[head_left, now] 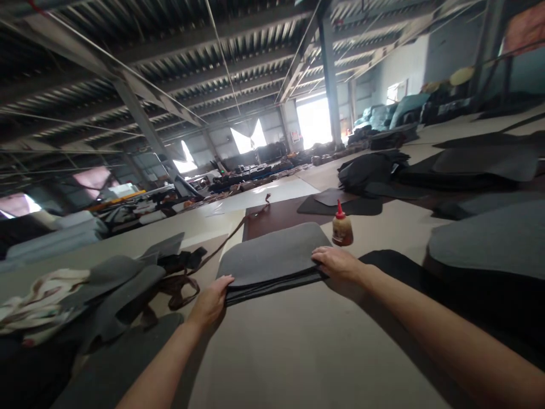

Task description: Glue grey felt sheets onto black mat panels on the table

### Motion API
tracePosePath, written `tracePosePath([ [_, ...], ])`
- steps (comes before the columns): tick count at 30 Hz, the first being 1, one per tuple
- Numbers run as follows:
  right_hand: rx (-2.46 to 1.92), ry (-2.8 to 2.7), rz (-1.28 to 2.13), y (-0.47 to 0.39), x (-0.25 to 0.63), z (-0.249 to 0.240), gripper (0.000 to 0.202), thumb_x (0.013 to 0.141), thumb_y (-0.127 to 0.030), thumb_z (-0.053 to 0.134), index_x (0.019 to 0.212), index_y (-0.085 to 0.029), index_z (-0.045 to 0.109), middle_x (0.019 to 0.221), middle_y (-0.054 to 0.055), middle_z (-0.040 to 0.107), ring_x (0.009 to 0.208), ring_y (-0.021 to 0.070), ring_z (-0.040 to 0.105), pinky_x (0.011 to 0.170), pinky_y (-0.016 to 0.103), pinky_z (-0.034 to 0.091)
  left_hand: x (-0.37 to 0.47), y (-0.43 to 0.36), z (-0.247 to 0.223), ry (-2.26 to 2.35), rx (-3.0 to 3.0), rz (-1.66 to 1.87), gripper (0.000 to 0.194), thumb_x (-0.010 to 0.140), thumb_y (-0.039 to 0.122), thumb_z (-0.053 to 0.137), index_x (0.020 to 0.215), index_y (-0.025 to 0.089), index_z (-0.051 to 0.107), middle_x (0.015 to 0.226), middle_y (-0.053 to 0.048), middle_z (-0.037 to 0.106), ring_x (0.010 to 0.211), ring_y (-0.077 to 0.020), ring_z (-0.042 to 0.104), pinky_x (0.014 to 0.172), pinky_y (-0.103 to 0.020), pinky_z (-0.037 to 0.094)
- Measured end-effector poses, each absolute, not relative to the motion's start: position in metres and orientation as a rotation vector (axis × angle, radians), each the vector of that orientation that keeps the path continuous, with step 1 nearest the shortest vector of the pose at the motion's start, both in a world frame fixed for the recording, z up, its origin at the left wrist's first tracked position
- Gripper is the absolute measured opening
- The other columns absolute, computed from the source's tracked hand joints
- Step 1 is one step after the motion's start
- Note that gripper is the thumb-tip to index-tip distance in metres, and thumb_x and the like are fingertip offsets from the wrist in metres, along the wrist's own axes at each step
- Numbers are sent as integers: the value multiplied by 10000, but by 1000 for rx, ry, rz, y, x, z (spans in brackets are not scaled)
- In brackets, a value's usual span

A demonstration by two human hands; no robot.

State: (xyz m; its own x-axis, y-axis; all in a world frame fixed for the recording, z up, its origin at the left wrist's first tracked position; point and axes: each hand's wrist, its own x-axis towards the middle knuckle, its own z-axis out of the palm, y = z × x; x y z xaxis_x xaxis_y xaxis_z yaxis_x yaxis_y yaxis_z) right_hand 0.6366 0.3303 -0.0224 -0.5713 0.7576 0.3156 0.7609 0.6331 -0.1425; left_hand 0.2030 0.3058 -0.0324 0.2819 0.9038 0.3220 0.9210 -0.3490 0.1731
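A stack of grey felt-like sheets [272,255] with rounded far corners lies on the pale table [281,352] in front of me. My left hand [212,300] grips its near left corner, thumb on top and fingers mostly hidden at the side. At the near right corner, my right hand [336,262] holds the stack with its fingers curled over the edge. Just beyond my right hand a glue bottle [342,230] with a red tip stands upright.
Grey pieces [123,284], brown straps [179,289] and a cream cloth [46,301] lie at the left. Larger stacks of grey sheets [494,233] occupy the right. A dark folded pile [370,170] sits farther back, near a brown surface [272,216].
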Motion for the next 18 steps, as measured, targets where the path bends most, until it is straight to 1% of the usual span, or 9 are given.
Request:
tracePosePath([
  [3, -1215, -2613, -83, 334, 636, -14, 138, 884, -176, 644, 1003, -151, 708, 1132, 117, 682, 1065, 241, 651, 877, 280, 490, 204, 304, -29, -1781, -2483, -574, 453, 905, 249, 347, 1210, 169, 674, 1325, -94, 676, 1265, -241, 611, 1134, -433, 444],
  [5, -1224, -2663, -147, 334, 632, -12, 116, 903, -140, 601, 967, -146, 697, 1048, 124, 691, 1003, 244, 668, 826, 284, 494, 205, 302, -27, -1789, -2480, -573, 435, 892, 277, 400, 1211, 172, 678, 1335, -94, 669, 1267, -255, 609, 1139, -443, 438],
  [8, -1240, -2702, -250, 332, 625, -13, 210, 921, -60, 502, 1016, -132, 675, 970, 133, 686, 940, 253, 676, 762, 292, 487, 208, 297, -24, -1804, -2464, -577, 421, 901, 355, 450, 1206, 182, 683, 1334, -96, 670, 1271, -273, 604, 1133, -459, 439],
  [11, -1265, -2706, -318, 334, 621, -11, 246, 930, -41, 465, 1065, -125, 652, 958, 140, 685, 914, 263, 678, 721, 293, 475, 210, 293, -22, -1807, -2458, -580, 469, 909, 471, 498, 1225, 172, 674, 1349, -115, 657, 1286, -284, 590, 1137, -454, 430],
  [13, -1287, -2690, -337, 336, 618, -5, 223, 930, -40, 466, 1031, -121, 647, 936, 139, 685, 888, 260, 680, 709, 293, 469, 209, 291, -22, -1810, -2457, -574, 525, 892, 527, 539, 1249, 161, 662, 1370, -131, 640, 1296, -294, 580, 1139, -452, 426],
  [15, -1295, -2661, -350, 336, 615, 5, 201, 940, -54, 460, 1008, -121, 637, 933, 139, 683, 881, 259, 676, 719, 301, 469, 206, 289, -22, -1814, -2457, -561, 559, 878, 546, 566, 1264, 152, 653, 1384, -141, 627, 1305, -301, 571, 1137, -452, 426],
  [18, -1275, -2614, -353, 328, 609, 12, 202, 973, -99, 433, 1038, -124, 623, 992, 150, 677, 939, 273, 656, 793, 340, 476, 201, 287, -24, -1811, -2457, -537, 593, 870, 553, 581, 1293, 140, 632, 1401, -150, 612, 1324, -303, 553, 1146, -454, 413],
])
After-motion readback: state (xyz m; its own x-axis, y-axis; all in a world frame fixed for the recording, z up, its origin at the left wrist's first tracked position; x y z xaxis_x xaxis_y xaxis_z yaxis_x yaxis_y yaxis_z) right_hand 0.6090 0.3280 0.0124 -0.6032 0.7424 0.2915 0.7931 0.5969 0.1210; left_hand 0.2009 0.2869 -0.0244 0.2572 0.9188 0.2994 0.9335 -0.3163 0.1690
